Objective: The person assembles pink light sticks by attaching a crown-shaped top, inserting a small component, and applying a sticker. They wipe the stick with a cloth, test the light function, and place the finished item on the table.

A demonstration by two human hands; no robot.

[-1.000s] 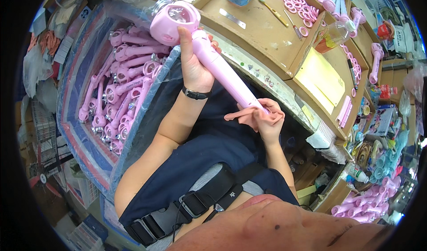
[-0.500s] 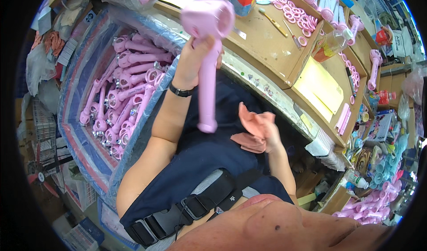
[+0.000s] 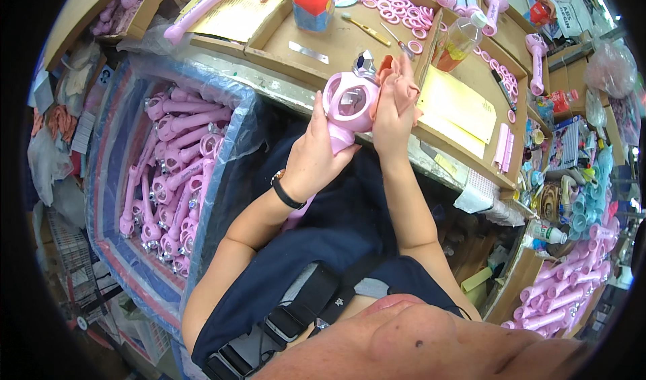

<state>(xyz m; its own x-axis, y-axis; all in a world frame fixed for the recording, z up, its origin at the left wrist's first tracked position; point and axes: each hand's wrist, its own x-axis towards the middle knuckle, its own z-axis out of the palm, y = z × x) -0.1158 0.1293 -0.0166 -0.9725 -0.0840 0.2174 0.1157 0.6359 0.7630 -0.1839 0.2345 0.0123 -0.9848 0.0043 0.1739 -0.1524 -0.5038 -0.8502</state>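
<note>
My left hand grips a pink toy wand below its round head. The head has large oval windows and a silver, faceted tip at the top. The lower handle runs down behind my left wrist and is mostly hidden. A crumpled salmon-pink cloth is bunched in my right hand, closed around it. That cloth lies against the right side of the wand's head. Both hands are at the front edge of the workbench.
On the left, a plastic-lined bag holds many similar wands. Across the bench, a cardboard tray carries pink rings, a brush and a red-and-blue cup. Beside it are a bottle and yellow paper.
The wand's head has come down and turned, showing its silver tip. My right hand has risen from near my lap, bringing the cloth against the head. The whole view has shifted slightly.
</note>
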